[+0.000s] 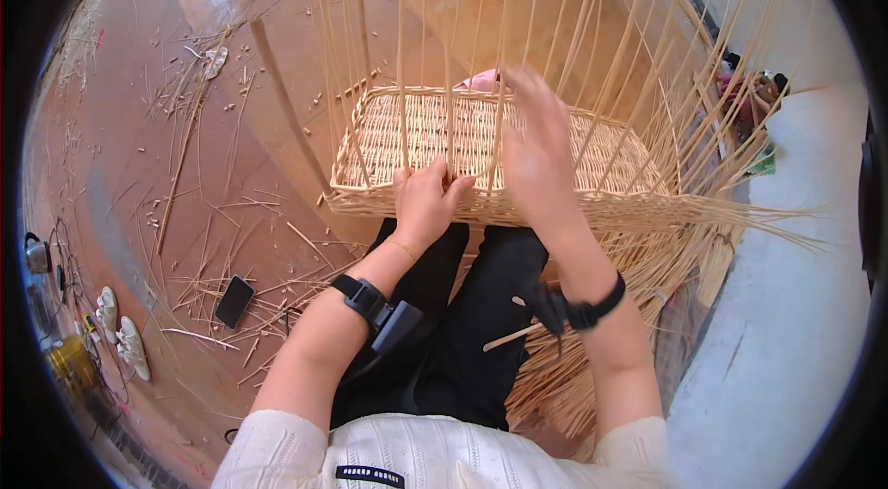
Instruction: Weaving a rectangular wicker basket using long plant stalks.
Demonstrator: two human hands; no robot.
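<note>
A rectangular wicker basket [398,123] of pale woven rods sits across my knees, with long upright stakes rising round its edge. My left hand [425,202] is closed on the near woven edge, its thumb and fingers pressed together beside a stake. Right of it, my right hand [538,151] is raised over the same edge among the stakes. Motion smears its fingers, which point upward; whether they hold a rod I cannot make out. Loose rod ends [749,211] stick out from the basket's right corner.
Bundled wicker rods [564,387] lie on the floor at my right, beside a pale wall [768,304]. On the left floor are scattered rod offcuts, a dark phone [235,302] and white shoes [132,347]. A thick stick [289,105] rises by the basket's left corner.
</note>
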